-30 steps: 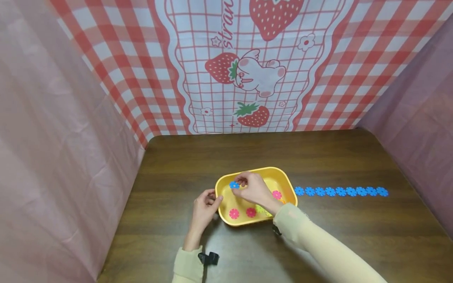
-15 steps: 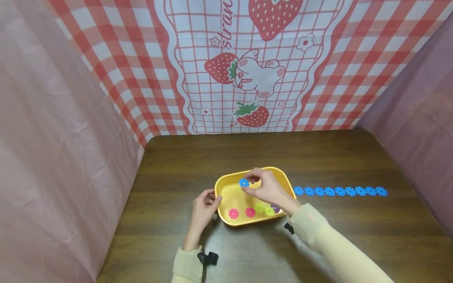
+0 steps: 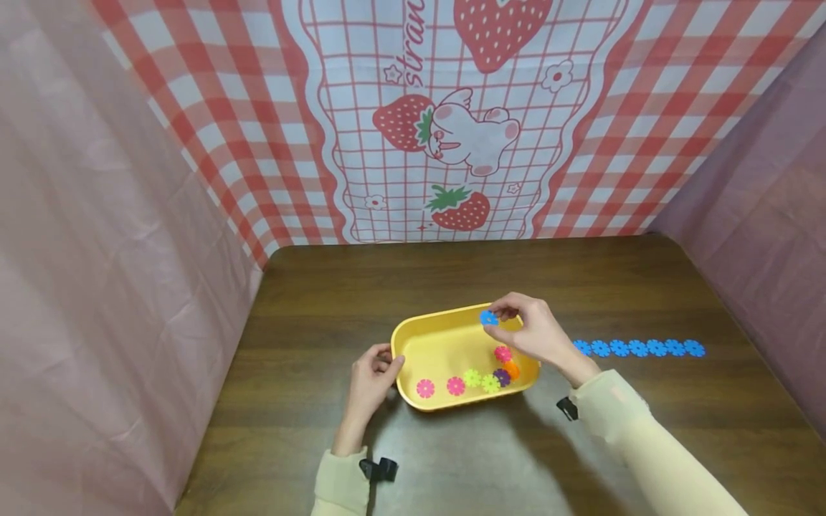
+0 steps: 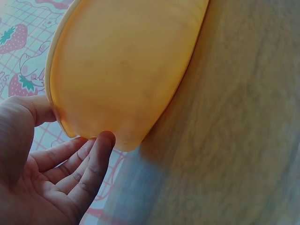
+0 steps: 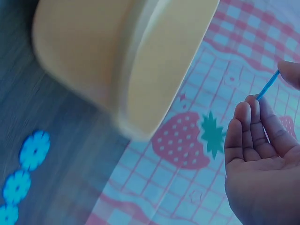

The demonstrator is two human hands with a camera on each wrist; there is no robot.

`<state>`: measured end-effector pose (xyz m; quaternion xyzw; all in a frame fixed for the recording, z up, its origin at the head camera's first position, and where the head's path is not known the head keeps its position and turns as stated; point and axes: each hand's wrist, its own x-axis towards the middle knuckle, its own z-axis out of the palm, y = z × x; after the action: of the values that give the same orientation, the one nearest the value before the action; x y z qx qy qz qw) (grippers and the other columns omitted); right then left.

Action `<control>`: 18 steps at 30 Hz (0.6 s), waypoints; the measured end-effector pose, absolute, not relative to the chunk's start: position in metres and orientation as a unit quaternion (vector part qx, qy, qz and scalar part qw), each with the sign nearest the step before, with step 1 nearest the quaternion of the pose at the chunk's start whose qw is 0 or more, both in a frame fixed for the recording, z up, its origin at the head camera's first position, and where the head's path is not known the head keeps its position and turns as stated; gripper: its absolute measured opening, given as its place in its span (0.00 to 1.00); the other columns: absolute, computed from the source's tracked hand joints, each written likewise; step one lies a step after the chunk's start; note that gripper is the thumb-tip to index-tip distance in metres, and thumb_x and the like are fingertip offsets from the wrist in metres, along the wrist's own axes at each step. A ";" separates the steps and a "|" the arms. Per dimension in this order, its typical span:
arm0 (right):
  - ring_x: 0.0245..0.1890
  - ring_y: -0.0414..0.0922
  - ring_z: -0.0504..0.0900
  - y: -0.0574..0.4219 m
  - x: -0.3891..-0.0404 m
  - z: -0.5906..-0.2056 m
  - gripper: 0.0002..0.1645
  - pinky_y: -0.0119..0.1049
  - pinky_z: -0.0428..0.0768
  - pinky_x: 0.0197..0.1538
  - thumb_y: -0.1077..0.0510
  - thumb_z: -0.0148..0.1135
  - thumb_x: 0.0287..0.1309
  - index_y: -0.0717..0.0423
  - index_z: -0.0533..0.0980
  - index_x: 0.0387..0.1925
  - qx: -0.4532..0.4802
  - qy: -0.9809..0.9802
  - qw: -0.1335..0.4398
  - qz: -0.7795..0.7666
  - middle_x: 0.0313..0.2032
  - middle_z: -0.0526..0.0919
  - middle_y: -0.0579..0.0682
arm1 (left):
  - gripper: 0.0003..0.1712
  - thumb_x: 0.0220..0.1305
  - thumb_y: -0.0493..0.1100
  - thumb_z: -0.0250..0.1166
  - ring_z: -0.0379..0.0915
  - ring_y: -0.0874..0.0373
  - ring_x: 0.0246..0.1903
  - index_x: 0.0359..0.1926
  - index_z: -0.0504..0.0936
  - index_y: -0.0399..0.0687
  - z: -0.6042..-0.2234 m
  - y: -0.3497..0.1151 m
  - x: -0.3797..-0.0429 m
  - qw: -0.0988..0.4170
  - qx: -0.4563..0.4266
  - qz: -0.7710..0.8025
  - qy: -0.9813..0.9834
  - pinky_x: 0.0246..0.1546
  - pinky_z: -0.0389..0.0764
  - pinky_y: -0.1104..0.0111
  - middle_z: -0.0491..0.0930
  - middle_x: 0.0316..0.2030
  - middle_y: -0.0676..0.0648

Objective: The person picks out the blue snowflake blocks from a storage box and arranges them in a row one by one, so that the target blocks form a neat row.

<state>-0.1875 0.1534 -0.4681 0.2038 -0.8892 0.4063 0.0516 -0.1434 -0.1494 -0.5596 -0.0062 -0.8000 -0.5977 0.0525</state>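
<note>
A yellow plastic tray (image 3: 439, 351) stands on the table, tilted slightly in the head view. My left hand (image 3: 373, 380) holds it by its left end, thumb over the rim and fingertips against the outside wall, as the left wrist view also shows. Between thumb and fingertips my right hand (image 3: 532, 333) pinches a blue snowflake disc (image 3: 488, 318) above the tray's far right corner. The right wrist view shows that disc (image 5: 268, 85) edge-on. Inside the tray lie several discs: pink (image 3: 455, 386), yellow-green (image 3: 472, 378), purple (image 3: 502, 378) and orange (image 3: 512, 370).
Right of the tray, several blue snowflake discs (image 3: 638, 348) form a straight row on the wooden table (image 3: 335, 287); my right hand and forearm hide its left end. A strawberry-print cloth (image 3: 452, 143) hangs behind the table. Pink curtains (image 3: 97, 251) flank both sides.
My right hand has moved right and a little away with the blue disc, from the tray's middle to its far right corner. My left hand stays on the tray's end.
</note>
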 end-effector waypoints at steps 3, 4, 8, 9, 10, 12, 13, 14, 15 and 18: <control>0.36 0.47 0.78 0.166 -0.186 -0.465 0.16 0.49 0.81 0.45 0.59 0.77 0.50 0.58 0.83 0.42 0.187 -0.898 0.055 0.393 0.36 0.82 0.47 | 0.17 0.62 0.39 0.70 0.78 0.56 0.28 0.48 0.81 0.31 -0.559 -0.149 -0.144 0.050 -0.007 -0.599 -0.799 0.25 0.78 0.73 0.80 0.34 0.43; 0.36 0.47 0.78 0.169 -0.186 -0.465 0.16 0.49 0.81 0.45 0.59 0.76 0.51 0.58 0.83 0.42 0.184 -0.900 0.056 0.391 0.37 0.83 0.48 | 0.17 0.62 0.39 0.70 0.79 0.56 0.28 0.48 0.81 0.31 -0.559 -0.149 -0.145 0.050 -0.007 -0.599 -0.799 0.25 0.78 0.73 0.80 0.34 0.43; 0.36 0.49 0.78 0.186 -0.185 -0.463 0.16 0.44 0.81 0.44 0.60 0.76 0.50 0.59 0.83 0.41 0.181 -0.904 0.079 0.379 0.36 0.83 0.48 | 0.17 0.62 0.38 0.70 0.79 0.56 0.28 0.48 0.81 0.32 -0.558 -0.147 -0.145 0.048 -0.004 -0.599 -0.799 0.25 0.78 0.72 0.80 0.34 0.42; 0.36 0.48 0.78 0.191 -0.185 -0.463 0.16 0.42 0.81 0.43 0.60 0.77 0.50 0.59 0.83 0.41 0.182 -0.904 0.089 0.376 0.35 0.83 0.48 | 0.17 0.62 0.38 0.70 0.79 0.56 0.28 0.48 0.81 0.32 -0.558 -0.146 -0.146 0.048 -0.004 -0.599 -0.800 0.25 0.78 0.72 0.80 0.35 0.42; 0.35 0.48 0.78 0.196 -0.184 -0.464 0.16 0.38 0.80 0.43 0.61 0.77 0.49 0.59 0.83 0.41 0.183 -0.904 0.100 0.374 0.34 0.83 0.48 | 0.17 0.62 0.39 0.70 0.79 0.56 0.29 0.49 0.81 0.32 -0.558 -0.146 -0.146 0.047 -0.004 -0.598 -0.800 0.26 0.79 0.72 0.80 0.35 0.42; 0.34 0.44 0.77 0.206 -0.184 -0.464 0.15 0.30 0.77 0.40 0.61 0.77 0.48 0.58 0.83 0.40 0.178 -0.905 0.118 0.367 0.33 0.83 0.47 | 0.18 0.63 0.39 0.70 0.78 0.56 0.29 0.49 0.81 0.32 -0.558 -0.145 -0.145 0.045 -0.005 -0.596 -0.802 0.26 0.79 0.72 0.80 0.35 0.42; 0.33 0.43 0.77 0.210 -0.184 -0.465 0.15 0.27 0.76 0.39 0.61 0.78 0.48 0.57 0.83 0.40 0.176 -0.906 0.124 0.365 0.33 0.83 0.46 | 0.18 0.63 0.39 0.70 0.78 0.56 0.29 0.49 0.81 0.33 -0.558 -0.145 -0.145 0.044 -0.004 -0.595 -0.803 0.26 0.79 0.72 0.80 0.35 0.42; 0.33 0.42 0.77 0.215 -0.183 -0.465 0.15 0.25 0.75 0.39 0.61 0.78 0.48 0.57 0.83 0.40 0.173 -0.906 0.127 0.364 0.33 0.83 0.46 | 0.18 0.63 0.39 0.70 0.78 0.56 0.28 0.49 0.81 0.33 -0.558 -0.145 -0.144 0.044 -0.002 -0.594 -0.803 0.26 0.79 0.72 0.80 0.35 0.42; 0.33 0.42 0.77 0.219 -0.184 -0.466 0.15 0.24 0.74 0.38 0.60 0.78 0.48 0.57 0.83 0.39 0.170 -0.906 0.130 0.364 0.32 0.83 0.46 | 0.18 0.63 0.39 0.70 0.78 0.56 0.28 0.49 0.81 0.33 -0.558 -0.145 -0.144 0.043 0.000 -0.594 -0.804 0.26 0.79 0.72 0.80 0.35 0.42; 0.33 0.44 0.78 0.232 -0.183 -0.466 0.14 0.25 0.74 0.38 0.58 0.77 0.50 0.56 0.84 0.39 0.160 -0.909 0.134 0.361 0.32 0.83 0.46 | 0.17 0.62 0.38 0.70 0.78 0.56 0.28 0.49 0.81 0.33 -0.559 -0.146 -0.143 0.043 0.006 -0.596 -0.802 0.25 0.78 0.72 0.80 0.35 0.42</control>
<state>-0.1835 0.2321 -0.4660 0.1603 -0.9089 0.3607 0.1345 -0.1430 -0.1459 -0.5589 0.0063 -0.8017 -0.5961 0.0434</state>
